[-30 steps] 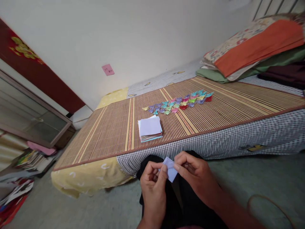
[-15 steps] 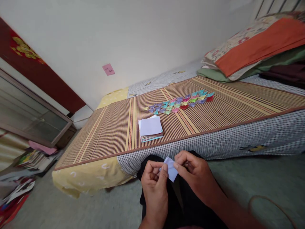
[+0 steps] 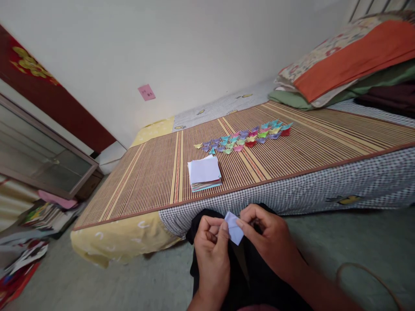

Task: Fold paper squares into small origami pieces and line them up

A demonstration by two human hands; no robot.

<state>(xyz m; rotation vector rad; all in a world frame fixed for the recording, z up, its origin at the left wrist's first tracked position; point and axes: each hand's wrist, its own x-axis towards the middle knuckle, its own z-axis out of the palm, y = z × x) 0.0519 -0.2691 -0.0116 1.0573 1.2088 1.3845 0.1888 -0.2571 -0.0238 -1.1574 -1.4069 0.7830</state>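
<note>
A small folded pale-blue paper (image 3: 234,229) is held between both hands above my lap. My left hand (image 3: 212,250) pinches its left side between thumb and fingers. On the right edge, the thumb and curled fingers of my right hand (image 3: 269,235) grip it. Beyond them, near the front edge of the bed mat, lies a stack of square paper sheets (image 3: 204,170) with a pale lilac one on top. Behind the stack, several small folded paper pieces (image 3: 241,140) in many colours stand in slanting rows on the mat.
The striped mat (image 3: 149,181) covers the bed. Pillows and folded bedding (image 3: 353,65) are piled at the right back. A glass-fronted cabinet (image 3: 42,142) and piled papers (image 3: 45,218) are at the left. A cord (image 3: 366,268) lies on the floor at right.
Both hands keep their grip on the folded paper, which has shifted very slightly to the right. The camera view has moved a little.
</note>
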